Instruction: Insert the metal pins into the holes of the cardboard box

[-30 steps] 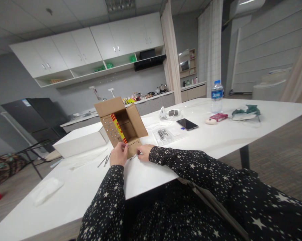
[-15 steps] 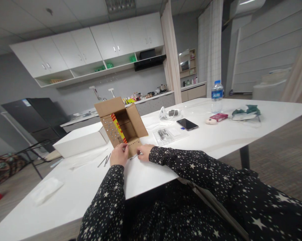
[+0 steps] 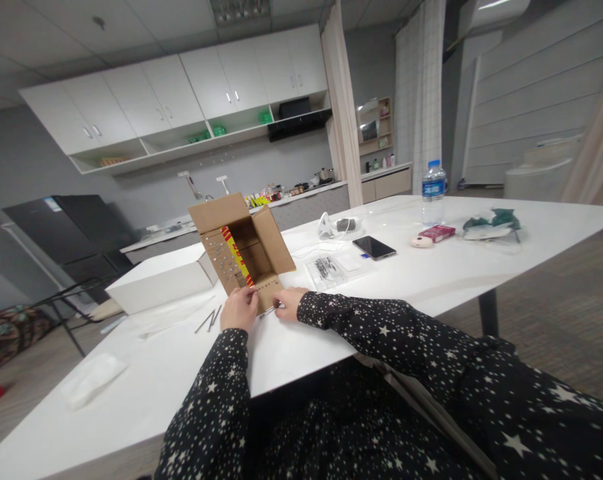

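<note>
white tabletop [image 3: 301,353] runs under your hands, with kitchen cabinets [image 3: 201,80] beyond. your left hand [image 3: 238,310] has its fingers bent at the lower edge of the cardboard box [image 3: 259,253], perhaps to steady it; i can't tell if they pinch anything small. your right hand [image 3: 288,305] curls by the front flap [image 3: 268,297], next to a thin metal rod [image 3: 267,312]; i can't tell if it is gripped. straight ahead at 12 o'clock, the box opens toward you, probably so both hands reach its near edge. loose rods [image 3: 214,319] lie at 9 o'clock, likely for easy reach, and a white box [image 3: 156,283] at 10. clear bag [image 3: 326,269], phone [image 3: 374,247] and bottle [image 3: 433,190] spread toward 2 o'clock, seemingly set clear of your fingers
</note>
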`<act>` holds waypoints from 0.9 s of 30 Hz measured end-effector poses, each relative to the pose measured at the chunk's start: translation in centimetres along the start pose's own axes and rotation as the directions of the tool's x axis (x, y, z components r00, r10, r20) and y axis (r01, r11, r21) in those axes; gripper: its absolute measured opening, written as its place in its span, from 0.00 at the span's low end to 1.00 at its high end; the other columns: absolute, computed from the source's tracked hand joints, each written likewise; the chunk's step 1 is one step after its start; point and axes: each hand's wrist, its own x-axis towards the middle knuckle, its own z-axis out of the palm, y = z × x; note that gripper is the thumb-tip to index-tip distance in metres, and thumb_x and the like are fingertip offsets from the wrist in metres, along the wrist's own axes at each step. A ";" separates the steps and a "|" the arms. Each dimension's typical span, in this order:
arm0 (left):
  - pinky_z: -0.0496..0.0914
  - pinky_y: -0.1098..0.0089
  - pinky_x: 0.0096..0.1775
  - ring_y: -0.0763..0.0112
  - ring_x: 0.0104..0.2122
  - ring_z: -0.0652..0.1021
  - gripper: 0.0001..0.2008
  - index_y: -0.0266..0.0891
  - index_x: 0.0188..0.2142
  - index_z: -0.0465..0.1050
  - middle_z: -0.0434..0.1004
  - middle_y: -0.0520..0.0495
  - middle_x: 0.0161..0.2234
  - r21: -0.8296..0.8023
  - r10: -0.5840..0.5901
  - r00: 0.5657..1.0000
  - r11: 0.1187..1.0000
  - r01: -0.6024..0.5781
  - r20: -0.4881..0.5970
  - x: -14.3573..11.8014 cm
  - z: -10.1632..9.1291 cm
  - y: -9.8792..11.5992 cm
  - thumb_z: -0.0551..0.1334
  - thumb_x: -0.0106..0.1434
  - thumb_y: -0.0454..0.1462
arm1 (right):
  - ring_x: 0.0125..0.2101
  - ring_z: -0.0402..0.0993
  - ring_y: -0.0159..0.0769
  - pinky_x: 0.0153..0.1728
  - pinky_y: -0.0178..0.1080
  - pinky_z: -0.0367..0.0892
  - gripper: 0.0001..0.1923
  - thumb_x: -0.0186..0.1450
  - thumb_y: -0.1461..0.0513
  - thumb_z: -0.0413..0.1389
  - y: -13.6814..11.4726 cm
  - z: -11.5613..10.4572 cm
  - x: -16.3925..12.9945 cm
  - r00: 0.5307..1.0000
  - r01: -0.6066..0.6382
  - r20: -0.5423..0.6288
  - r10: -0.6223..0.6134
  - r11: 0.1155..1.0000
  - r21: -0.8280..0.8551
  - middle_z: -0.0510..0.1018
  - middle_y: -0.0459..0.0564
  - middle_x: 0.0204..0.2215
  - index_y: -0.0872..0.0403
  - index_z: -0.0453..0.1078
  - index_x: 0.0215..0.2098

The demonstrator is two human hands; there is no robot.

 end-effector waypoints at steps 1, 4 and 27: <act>0.68 0.64 0.42 0.61 0.41 0.75 0.17 0.42 0.43 0.75 0.75 0.42 0.41 -0.001 0.001 1.000 1.000 -0.001 0.001 0.0 0.0 0.0 0.52 0.60 0.43 | 0.40 0.73 0.43 0.36 0.40 0.66 0.15 0.58 0.56 0.51 0.0 0.0 0.0 1.000 0.013 0.000 -0.013 1.000 0.004 0.77 0.52 0.39 0.49 0.71 0.41; 0.68 0.65 0.43 0.63 0.40 0.75 0.16 0.41 0.41 0.75 0.75 0.43 0.39 0.007 0.027 1.000 1.000 -0.027 0.014 0.0 0.1 0.0 0.52 0.60 0.42 | 0.39 0.74 0.43 0.36 0.40 0.66 0.15 0.58 0.56 0.50 0.2 0.0 0.0 0.999 0.044 -0.003 -0.043 0.999 0.023 0.77 0.52 0.39 0.49 0.71 0.41; 0.66 0.70 0.34 0.70 0.29 0.74 0.11 0.41 0.33 0.76 0.77 0.50 0.28 -0.172 0.356 0.904 0.931 -0.321 0.237 -0.6 0.1 0.8 0.54 0.53 0.35 | 0.39 0.75 0.44 0.35 0.39 0.68 0.18 0.58 0.56 0.51 0.4 0.1 0.0 0.996 0.086 -0.028 -0.085 0.995 0.048 0.79 0.50 0.39 0.49 0.71 0.46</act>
